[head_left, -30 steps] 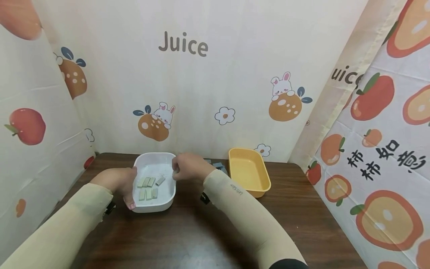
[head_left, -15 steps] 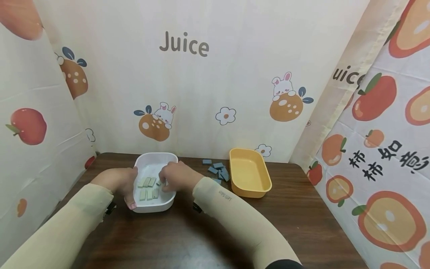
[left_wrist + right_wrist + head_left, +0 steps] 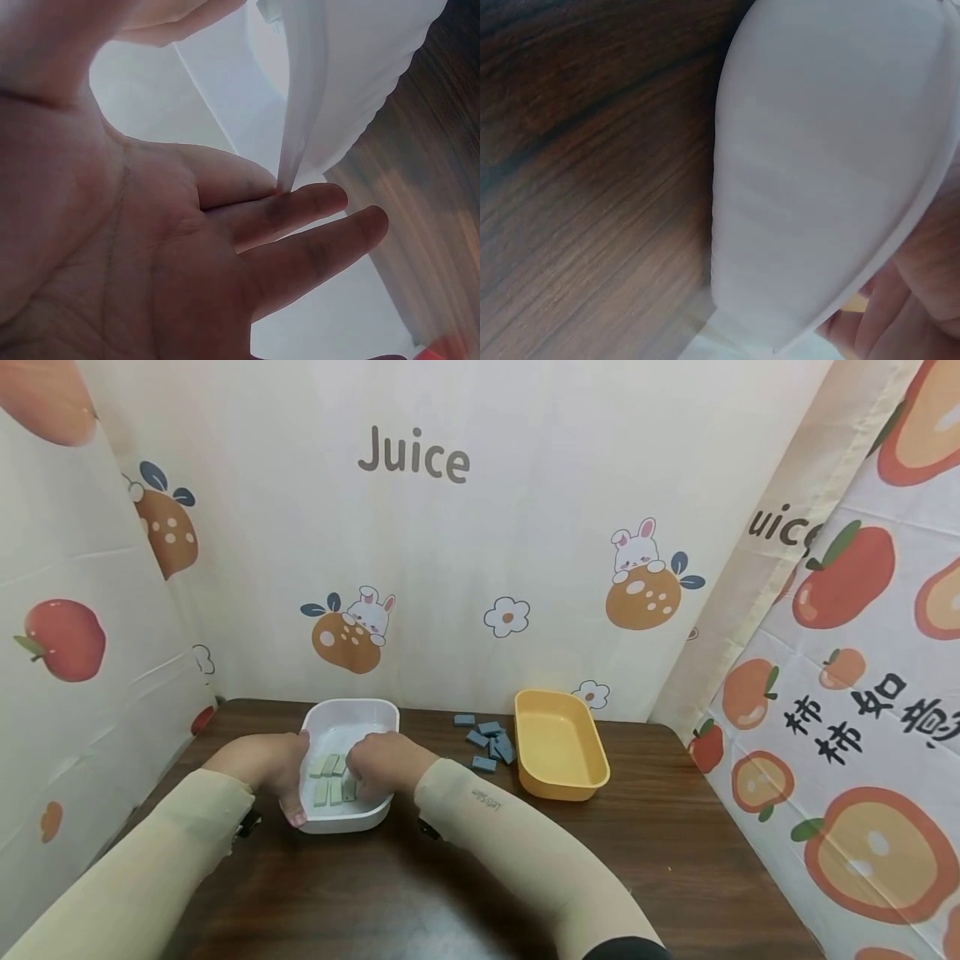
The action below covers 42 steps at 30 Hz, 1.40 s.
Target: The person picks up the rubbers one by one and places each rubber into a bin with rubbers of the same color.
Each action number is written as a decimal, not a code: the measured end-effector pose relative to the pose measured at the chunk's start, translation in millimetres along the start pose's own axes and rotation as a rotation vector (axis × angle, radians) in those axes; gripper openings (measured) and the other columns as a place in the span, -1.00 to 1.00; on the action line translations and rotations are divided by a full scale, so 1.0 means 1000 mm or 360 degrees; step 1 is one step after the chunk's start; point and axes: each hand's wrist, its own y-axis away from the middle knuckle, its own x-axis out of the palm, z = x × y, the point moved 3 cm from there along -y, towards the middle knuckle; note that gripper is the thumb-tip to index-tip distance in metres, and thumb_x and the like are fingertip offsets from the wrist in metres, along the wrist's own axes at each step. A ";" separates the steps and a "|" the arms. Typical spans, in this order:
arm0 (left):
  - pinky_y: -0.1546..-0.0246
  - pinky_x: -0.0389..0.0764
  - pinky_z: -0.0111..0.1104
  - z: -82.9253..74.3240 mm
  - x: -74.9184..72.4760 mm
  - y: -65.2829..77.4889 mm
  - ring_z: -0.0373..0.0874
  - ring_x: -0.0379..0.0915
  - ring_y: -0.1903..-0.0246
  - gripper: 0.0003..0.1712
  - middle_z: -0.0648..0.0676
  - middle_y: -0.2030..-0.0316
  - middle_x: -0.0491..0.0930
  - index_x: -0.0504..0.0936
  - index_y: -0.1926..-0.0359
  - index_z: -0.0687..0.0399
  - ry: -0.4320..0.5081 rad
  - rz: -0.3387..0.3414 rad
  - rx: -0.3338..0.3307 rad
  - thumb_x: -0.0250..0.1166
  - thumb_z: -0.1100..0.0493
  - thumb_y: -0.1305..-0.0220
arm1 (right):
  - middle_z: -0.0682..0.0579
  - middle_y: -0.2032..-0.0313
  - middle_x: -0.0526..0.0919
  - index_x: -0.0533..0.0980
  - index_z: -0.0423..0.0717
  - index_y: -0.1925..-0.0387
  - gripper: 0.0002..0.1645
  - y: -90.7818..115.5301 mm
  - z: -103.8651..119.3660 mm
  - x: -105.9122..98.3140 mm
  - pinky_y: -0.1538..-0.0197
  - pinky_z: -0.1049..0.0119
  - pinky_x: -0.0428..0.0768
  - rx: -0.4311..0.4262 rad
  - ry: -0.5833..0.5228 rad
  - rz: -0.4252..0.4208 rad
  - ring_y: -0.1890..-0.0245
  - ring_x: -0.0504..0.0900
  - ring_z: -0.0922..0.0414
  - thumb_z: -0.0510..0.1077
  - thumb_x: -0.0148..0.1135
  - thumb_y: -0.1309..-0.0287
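Note:
My left hand grips the left side of the white tray, its thumb along the outer wall near the front corner. In the left wrist view, fingers meet the tray's rim. Inside lie several small pale green tiles in two short rows. My right hand reaches over the tray's right rim with curled fingers down at the tiles, covering the right end of the rows. The tile at its fingertips is hidden beneath them. In the right wrist view, the tray wall blocks most of that hand.
Several blue-grey tiles lie loosely on the dark wooden table, right of the white tray. Beside them stands a yellow tray. Behind the table hangs a printed curtain, with more fabric at both sides.
My right hand has moved left from the tray's right rim onto the lone tilted tile, now covered. The blue-grey tiles behind that arm have come into sight. The left hand keeps its place.

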 end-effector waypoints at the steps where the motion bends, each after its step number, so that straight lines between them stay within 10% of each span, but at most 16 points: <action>1: -0.49 0.40 0.54 -0.001 0.000 0.000 0.56 0.46 -0.31 0.77 0.78 -0.47 0.32 0.02 -0.63 0.76 -0.0006 0.0001 0.0002 0.98 -0.03 0.32 | 0.30 0.31 0.70 0.71 0.26 0.12 -0.93 0.000 0.001 0.000 0.09 0.38 0.63 0.0004 0.0026 0.0005 0.26 0.61 0.22 -0.01 0.49 -0.45; 14: -0.50 0.38 0.54 -0.008 -0.003 -0.002 0.62 0.42 -0.39 0.83 0.79 -0.50 0.28 0.02 -0.63 0.76 -0.0015 0.0003 -0.0011 0.99 -0.06 0.40 | 0.26 0.31 0.69 0.68 0.24 0.07 -0.89 0.000 0.003 0.004 0.12 0.37 0.64 0.0059 0.0179 0.0036 0.29 0.60 0.21 -0.02 0.47 -0.46; 23: -0.49 0.37 0.55 -0.012 -0.002 -0.002 0.60 0.43 -0.34 0.81 0.79 -0.48 0.29 0.03 -0.63 0.75 -0.0011 -0.0008 -0.0007 0.99 -0.07 0.39 | 0.27 0.10 0.76 0.76 0.24 -0.05 -0.82 0.012 -0.006 -0.007 -0.08 0.41 0.70 0.0048 -0.0066 0.0017 0.14 0.64 0.25 0.02 0.49 -0.50; 29: -0.51 0.32 0.57 -0.010 -0.002 -0.003 0.66 0.36 -0.41 0.82 0.79 -0.52 0.23 0.02 -0.64 0.74 -0.0016 -0.0023 -0.0039 0.98 -0.08 0.39 | 0.20 -0.24 0.76 0.78 0.17 -0.25 -0.65 0.034 -0.020 -0.022 -0.42 0.35 0.68 -0.0028 -0.0226 -0.0088 -0.10 0.64 0.29 0.08 0.50 -0.54; 42: -0.48 0.35 0.58 0.000 -0.001 -0.007 0.57 0.42 -0.26 0.82 0.77 -0.43 0.34 0.04 -0.60 0.78 -0.0016 -0.0030 -0.0042 0.99 -0.10 0.42 | 0.13 -0.19 0.79 0.77 0.04 -0.24 -0.57 0.101 -0.086 -0.042 -0.36 0.23 0.72 0.0084 -0.0404 -0.0184 -0.20 0.73 0.16 0.13 0.48 -0.51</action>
